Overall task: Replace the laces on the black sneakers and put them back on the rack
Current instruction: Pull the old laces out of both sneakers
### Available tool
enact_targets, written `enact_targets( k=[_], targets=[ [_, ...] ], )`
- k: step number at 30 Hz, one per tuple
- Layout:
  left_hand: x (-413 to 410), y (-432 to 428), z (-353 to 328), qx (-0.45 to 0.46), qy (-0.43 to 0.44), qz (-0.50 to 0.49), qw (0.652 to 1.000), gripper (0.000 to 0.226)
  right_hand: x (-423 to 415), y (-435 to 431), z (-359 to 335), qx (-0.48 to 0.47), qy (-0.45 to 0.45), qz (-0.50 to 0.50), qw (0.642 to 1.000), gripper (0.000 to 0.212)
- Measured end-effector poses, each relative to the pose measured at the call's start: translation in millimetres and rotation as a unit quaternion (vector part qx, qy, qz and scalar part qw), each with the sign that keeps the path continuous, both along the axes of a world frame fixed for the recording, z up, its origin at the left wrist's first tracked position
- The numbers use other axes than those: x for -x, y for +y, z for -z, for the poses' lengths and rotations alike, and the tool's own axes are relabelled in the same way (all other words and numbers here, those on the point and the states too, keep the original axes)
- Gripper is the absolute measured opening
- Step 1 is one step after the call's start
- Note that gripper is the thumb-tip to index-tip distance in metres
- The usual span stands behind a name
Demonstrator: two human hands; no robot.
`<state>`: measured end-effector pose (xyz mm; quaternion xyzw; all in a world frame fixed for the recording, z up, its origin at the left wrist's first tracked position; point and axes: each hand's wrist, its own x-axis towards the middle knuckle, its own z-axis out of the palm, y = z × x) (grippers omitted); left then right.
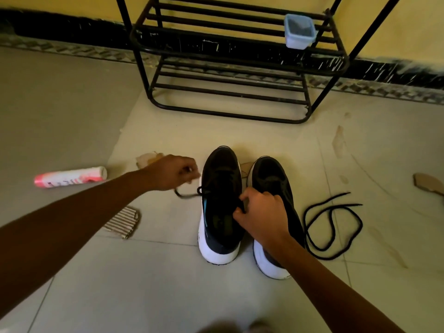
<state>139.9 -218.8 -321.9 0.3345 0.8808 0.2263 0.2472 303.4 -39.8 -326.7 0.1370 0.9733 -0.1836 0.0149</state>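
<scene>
Since the lace [185,193] is soft & limp, grip it near the tip, not mid-length, or it'll prob. slip. Your left hand [173,173] pinches it just beside the sneaker [219,186]; your right hand [260,213] pinches that sneaker's collar edge. Both shoes sit on the floor [168,272] before the rack [230,68], w/ a spare lace [334,222] by the second sneaker [270,176].

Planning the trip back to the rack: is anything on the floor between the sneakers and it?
Nothing visible: bare tile runs from the sneakers to the rack. A blue container occupies only the upper shelf's right end.
</scene>
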Motion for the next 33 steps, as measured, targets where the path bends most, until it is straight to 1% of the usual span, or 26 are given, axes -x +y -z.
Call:
enact_targets(
  k=[1,3,5,7,9,12,16,18,23,26,28,29,31,32,33],
  targets=[
    [-5.6,6.0,-0.6,-0.016,-0.002,0.027,1.000,0.017,0.5,0.8,-0.5,0.008,-0.001,-0.003,1.000,0.020],
    [-19.3,19.0,-4.3,-0.013,0.035,0.059,0.998,0.031,2.0,2.4,0.2,0.030,0.012,-0.011,0.999,0.024],
    [-29.2,28.0,-5.5,0.019,0.089,0.088,0.992,0.045,3.8,2.1,1.9,0.052,0.027,-0.021,0.998,0.032],
    [-36.7,32.8,-4.3,0.048,0.105,0.092,0.989,0.050,6.0,0.7,3.4,0.067,0.042,-0.040,0.996,0.041],
    [-42.4,34.0,-1.0,0.041,0.069,0.049,0.996,0.050,9.0,-1.8,5.2,0.059,0.054,-0.060,0.995,0.046],
    [-46.9,32.6,2.3,0.023,0.011,-0.026,0.999,0.043,15.3,-5.1,7.5,0.029,0.058,-0.076,0.995,0.037],
    [-49.8,31.2,0.6,0.019,0.019,-0.032,0.999,0.029,23.8,-2.4,9.7,-0.002,0.107,-0.089,0.990,0.024],
    [-52.1,30.5,0.7,0.014,0.025,-0.034,0.999,0.029,24.6,-1.1,10.4,0.008,0.126,-0.095,0.987,0.019],
    [-56.1,30.7,7.3,-0.011,0.015,-0.045,0.999,0.023,15.5,-0.2,12.4,0.066,0.148,-0.096,0.982,0.015],
    [-62.0,32.0,8.6,-0.033,0.038,-0.045,0.998,0.030,13.1,3.4,13.0,0.143,0.140,-0.070,0.977,0.012],
    [-66.1,34.3,9.9,-0.038,0.060,-0.044,0.997,0.029,12.0,5.6,11.8,0.176,0.146,-0.041,0.973,0.007],
    [-67.3,35.5,10.0,-0.036,0.076,-0.037,0.996,0.030,11.4,6.0,10.4,0.186,0.158,-0.024,0.969,0.009],
    [-68.0,37.8,9.6,-0.034,0.105,-0.020,0.994,0.032,11.9,7.3,9.5,0.223,0.177,0.016,0.958,0.022],
    [-67.9,38.6,9.1,-0.036,0.107,-0.018,0.993,0.033,12.7,7.5,7.9,0.266,0.175,0.037,0.947,0.025],
    [-67.9,39.5,8.2,-0.040,0.107,-0.020,0.993,0.033,14.2,7.0,4.4,0.329,0.163,0.063,0.928,0.025]
  ],
)
